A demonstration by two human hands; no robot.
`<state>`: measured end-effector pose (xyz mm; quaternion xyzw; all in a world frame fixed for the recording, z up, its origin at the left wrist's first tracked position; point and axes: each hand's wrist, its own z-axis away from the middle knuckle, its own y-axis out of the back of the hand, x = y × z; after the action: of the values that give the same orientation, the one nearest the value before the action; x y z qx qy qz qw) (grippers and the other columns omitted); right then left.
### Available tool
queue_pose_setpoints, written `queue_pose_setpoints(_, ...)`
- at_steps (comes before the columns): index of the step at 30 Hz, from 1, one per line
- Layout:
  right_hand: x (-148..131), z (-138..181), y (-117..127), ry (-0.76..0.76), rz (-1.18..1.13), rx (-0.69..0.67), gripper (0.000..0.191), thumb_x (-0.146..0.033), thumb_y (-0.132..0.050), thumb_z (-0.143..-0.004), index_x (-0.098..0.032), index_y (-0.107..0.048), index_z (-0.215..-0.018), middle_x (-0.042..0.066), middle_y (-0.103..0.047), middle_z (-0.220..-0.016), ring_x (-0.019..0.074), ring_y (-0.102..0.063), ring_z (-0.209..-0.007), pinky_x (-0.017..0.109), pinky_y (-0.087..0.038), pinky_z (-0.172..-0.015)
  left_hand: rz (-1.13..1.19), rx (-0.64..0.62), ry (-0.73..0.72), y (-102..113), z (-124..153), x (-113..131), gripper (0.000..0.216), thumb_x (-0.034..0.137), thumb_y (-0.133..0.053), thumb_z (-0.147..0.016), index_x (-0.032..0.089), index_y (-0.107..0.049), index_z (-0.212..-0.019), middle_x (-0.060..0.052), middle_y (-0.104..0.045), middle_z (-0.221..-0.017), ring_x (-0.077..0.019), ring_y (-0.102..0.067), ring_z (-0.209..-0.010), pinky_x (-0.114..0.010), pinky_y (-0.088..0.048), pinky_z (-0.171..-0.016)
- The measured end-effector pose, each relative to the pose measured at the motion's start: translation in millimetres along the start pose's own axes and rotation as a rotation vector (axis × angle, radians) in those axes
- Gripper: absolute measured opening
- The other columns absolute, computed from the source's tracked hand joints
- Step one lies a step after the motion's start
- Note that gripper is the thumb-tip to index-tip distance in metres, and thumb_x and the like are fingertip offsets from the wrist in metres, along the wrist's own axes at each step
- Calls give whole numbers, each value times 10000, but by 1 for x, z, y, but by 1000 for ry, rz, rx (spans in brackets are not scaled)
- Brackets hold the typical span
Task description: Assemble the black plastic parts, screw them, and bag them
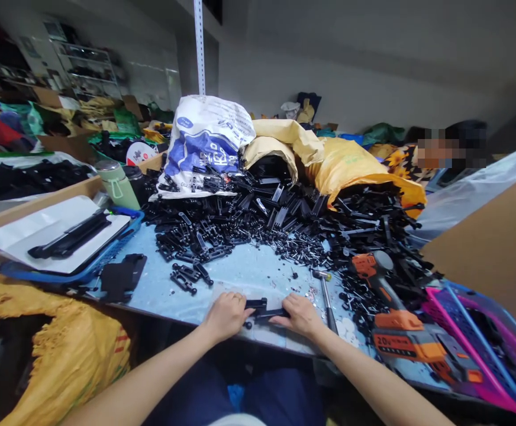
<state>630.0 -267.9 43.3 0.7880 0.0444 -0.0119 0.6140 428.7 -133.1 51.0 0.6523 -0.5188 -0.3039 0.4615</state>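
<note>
At the front edge of the blue worktop, my left hand [226,316] is closed round one end of a black plastic bracket [258,303]. My right hand [300,316] grips a slim black bar [270,314] from the other side. The two black pieces meet or overlap between my hands; whether they are joined I cannot tell. Just right of my right hand lies a small hammer [326,296] with a yellowish face. Beyond my left hand are several loose black link pieces [190,275]. My fingers hide much of what they hold.
A heap of black parts and screws [262,225] spills from a white bag [213,139] and a yellow sack [355,165]. An orange cordless drill [400,331] lies right, beside a pink basket [457,349]. A blue tray [93,269] and green bottle [118,186] stand left. Another person [444,151] sits far right.
</note>
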Motion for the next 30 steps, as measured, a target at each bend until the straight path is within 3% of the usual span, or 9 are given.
queue_pose_setpoints(5,-16,-3,60,127,-292,-28,544,-527,-161,-885,-219,-508,-600,51,-520,-553,175,-489,-548,296,-351,-520,174,26,36,47,4,8,422,325,-222,-909,188,-482,-606,-24,-533,-533,-153,-520,-504,-303,-362,-481)
queue_pose_setpoints(8,-49,2,80,223,-678,-57,561,-498,-39,-867,-255,-460,-588,32,-484,-494,180,-487,-515,317,-389,-544,654,94,25,79,13,34,481,343,-120,-916,197,-455,-604,-4,-480,-497,-115,-487,-477,-282,-377,-487)
queue_pose_setpoints(11,-89,-3,51,78,-783,-40,494,-467,-72,-823,-283,-480,-615,35,-481,-489,202,-508,-517,342,-424,-553,918,322,107,86,14,65,538,425,-60,-901,214,-466,-618,-11,-479,-502,-120,-492,-487,-291,-409,-492)
queue_pose_setpoints(14,-106,-29,6,-256,-505,91,246,-381,-304,-772,-313,-539,-802,63,-584,-718,258,-553,-703,401,-443,-618,844,472,175,64,8,75,610,403,37,-885,233,-547,-842,-63,-580,-676,-166,-568,-660,-334,-466,-566)
queue_pose_setpoints(17,-75,-75,-11,-364,-455,222,227,-284,-346,-787,-249,-513,-937,92,-574,-983,244,-528,-927,383,-440,-741,554,393,94,29,-6,50,647,398,77,-876,185,-452,-1180,-114,-607,-925,-194,-568,-885,-359,-479,-699)
queue_pose_setpoints(19,-31,-110,-6,-385,-464,252,230,-288,-350,-820,-202,-500,-972,91,-541,-1065,209,-491,-1006,330,-411,-825,322,293,70,5,-22,23,645,482,-11,-873,146,-461,-1191,-138,-595,-966,-221,-565,-874,-367,-469,-692)
queue_pose_setpoints(22,42,-164,8,-516,-446,302,256,-336,-357,-853,-156,-526,-920,98,-543,-982,208,-475,-983,333,-368,-869,27,107,19,-20,-56,-13,574,564,-267,-837,119,-539,-1076,-113,-613,-855,-215,-578,-755,-331,-462,-612)
queue_pose_setpoints(26,100,-223,10,-734,-437,349,231,-359,-530,-761,-134,-563,-716,154,-501,-1015,302,-382,-1067,438,-310,-886,-104,82,108,-23,-101,-52,414,390,-309,-889,113,-496,-1132,-126,-553,-1093,-245,-488,-1056,-366,-394,-850)
queue_pose_setpoints(30,110,-247,-1,-836,-578,349,175,-291,-607,-692,-127,-557,-660,153,-537,-962,304,-436,-1021,410,-358,-832,-156,142,334,-8,-130,-115,345,92,-302,-843,80,-460,-1150,-186,-487,-1183,-295,-428,-1111,-438,-364,-847)
